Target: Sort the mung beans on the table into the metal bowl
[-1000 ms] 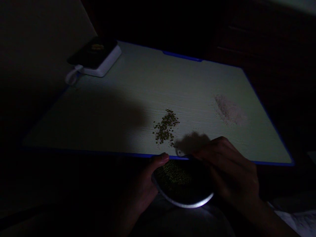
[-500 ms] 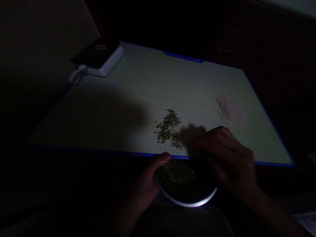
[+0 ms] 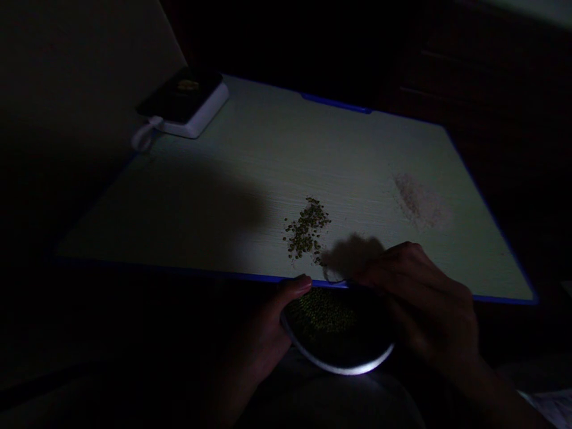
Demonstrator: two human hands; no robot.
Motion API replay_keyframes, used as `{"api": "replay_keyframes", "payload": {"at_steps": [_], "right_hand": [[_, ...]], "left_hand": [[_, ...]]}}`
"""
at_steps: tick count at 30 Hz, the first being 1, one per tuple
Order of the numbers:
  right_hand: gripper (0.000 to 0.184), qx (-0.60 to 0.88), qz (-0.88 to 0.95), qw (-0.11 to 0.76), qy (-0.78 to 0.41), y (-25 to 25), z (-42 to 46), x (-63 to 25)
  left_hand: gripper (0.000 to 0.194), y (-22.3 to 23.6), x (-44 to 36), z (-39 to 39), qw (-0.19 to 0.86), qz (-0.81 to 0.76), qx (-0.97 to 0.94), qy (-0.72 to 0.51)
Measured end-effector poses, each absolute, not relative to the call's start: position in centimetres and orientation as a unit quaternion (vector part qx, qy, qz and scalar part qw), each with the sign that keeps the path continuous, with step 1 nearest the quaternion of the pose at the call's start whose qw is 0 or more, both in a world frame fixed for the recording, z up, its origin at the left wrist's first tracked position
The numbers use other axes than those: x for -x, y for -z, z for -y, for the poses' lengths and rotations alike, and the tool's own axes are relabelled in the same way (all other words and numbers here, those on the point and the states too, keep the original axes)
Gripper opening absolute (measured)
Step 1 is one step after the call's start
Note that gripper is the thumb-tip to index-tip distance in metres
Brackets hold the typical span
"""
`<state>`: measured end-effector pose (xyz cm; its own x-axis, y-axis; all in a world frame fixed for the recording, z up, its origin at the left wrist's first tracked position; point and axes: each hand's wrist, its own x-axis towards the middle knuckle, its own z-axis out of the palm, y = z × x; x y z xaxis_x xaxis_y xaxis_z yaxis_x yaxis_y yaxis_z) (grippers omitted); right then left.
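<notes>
Two heaps are lying on the pale, wood-grained tabletop with the blue edging (image 3: 250,179): a small loose pile of greenish-brown beans (image 3: 307,229) near the front edge, and, well apart to its right, a faint pinkish-white patch of fine grains (image 3: 420,199). The person is holding a round, shallow metal dish with a bright rim (image 3: 342,363) just below and against the table's front edge, directly under the bean pile. The left hand (image 3: 263,336) is cupping the dish from its left side, thumb lying over the rim at the table edge and fingers curled underneath, so it is closed around the dish. The right hand (image 3: 424,304) is hovering over the right part of the dish with its fingers bent downward and drawn together at the table edge, just beside the nearest beans; the light is too dim to tell whether anything is pinched between the fingertips.

A layer of the same green beans is already sitting inside the dish, so a good share of the sorting or gathering looks done. What is left, judging by how things are lying, is the small pile on the table, with its nearest beans almost touching the fingertips. The pinkish patch is lying untouched. At the far left corner a white block with a dark flat device on top (image 3: 187,104) and a looped white cord is resting, away from the work.
</notes>
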<state>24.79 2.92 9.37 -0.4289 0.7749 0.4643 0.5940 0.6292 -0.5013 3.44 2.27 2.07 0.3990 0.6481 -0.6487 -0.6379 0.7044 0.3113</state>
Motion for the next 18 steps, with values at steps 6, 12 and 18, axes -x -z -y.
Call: {"api": "replay_keyframes", "payload": {"at_steps": [6,12,18], "right_hand": [[0.027,0.436,0.818,0.360,-0.112,-8.9,-2.6,-23.5],[0.023,0.513,0.791,0.333,-0.024,-8.9,-4.0,-24.1],[0.021,0.543,0.768,0.340,-0.008,-8.5,-5.9,-26.5]], "left_hand": [[0.021,-2.7,-3.4,-2.1,0.815,-0.419,-0.030,-0.399],[0.022,-2.4,-3.2,-2.1,0.797,-0.445,-0.033,-0.406],[0.019,-3.1,-3.5,-2.4,0.817,-0.409,0.004,-0.405]]}}
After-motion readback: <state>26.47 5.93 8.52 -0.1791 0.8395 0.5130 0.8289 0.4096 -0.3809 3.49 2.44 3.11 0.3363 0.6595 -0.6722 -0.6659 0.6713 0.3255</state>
